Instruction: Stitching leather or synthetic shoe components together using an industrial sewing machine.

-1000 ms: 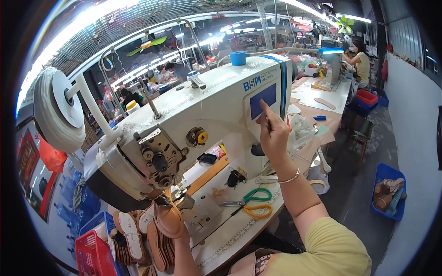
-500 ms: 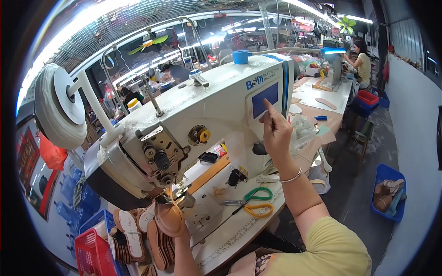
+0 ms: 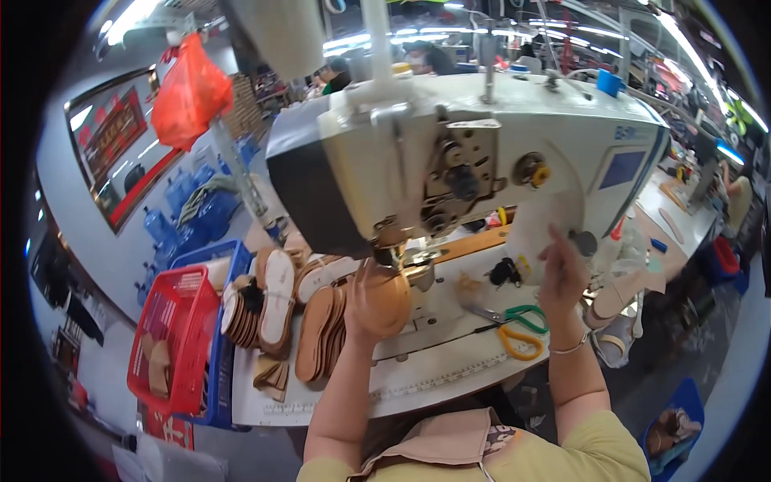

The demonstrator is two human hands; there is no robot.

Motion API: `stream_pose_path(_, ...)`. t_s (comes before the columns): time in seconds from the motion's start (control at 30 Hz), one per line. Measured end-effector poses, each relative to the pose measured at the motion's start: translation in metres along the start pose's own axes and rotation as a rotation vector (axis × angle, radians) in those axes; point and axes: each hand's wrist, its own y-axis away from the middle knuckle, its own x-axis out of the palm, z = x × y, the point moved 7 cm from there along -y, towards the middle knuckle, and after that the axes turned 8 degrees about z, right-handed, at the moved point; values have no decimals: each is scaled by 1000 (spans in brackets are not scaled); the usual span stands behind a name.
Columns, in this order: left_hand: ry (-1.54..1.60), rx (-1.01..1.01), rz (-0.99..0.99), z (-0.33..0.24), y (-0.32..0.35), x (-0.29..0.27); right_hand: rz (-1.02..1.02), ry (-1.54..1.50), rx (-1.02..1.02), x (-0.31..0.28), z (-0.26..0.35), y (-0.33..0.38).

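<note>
My left hand (image 3: 360, 323) is closed on a tan leather shoe insole (image 3: 384, 299), its rounded end up against the sewing head of a large white sewing machine (image 3: 514, 120). The needle area (image 3: 392, 255) is partly hidden by the insole. To the right, my right hand (image 3: 562, 273) is raised in front of the machine's pillar, fingers apart, somewhat blurred, with nothing visible in it. Below it lie scissors (image 3: 524, 329) with green and orange handles. The machine's small blue screen (image 3: 622, 169) is above and to the right of that hand.
Bundled insoles (image 3: 321, 333) stand left of my left hand, beside a red basket (image 3: 173, 337) and a blue crate (image 3: 241, 265). A printed measuring strip (image 3: 450, 377) runs along the table's front edge. A red plastic bag (image 3: 193, 96) hangs at left; a blue tub (image 3: 675, 426) sits on the floor.
My right hand has left the screen and come down beside the machine's pillar. The view has swung left, bringing more of the baskets in. My left hand still holds the insole at the needle.
</note>
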Motion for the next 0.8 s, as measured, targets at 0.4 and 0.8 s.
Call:
stream_pose_path(0.4, 461, -245, 82, 0, 5, -4, 392, -5, -238, 81, 35, 45)
stream_pose_path(0.8, 430, -575, 122, -3, -36, -7, -528, -336, 658, -196, -282, -88)
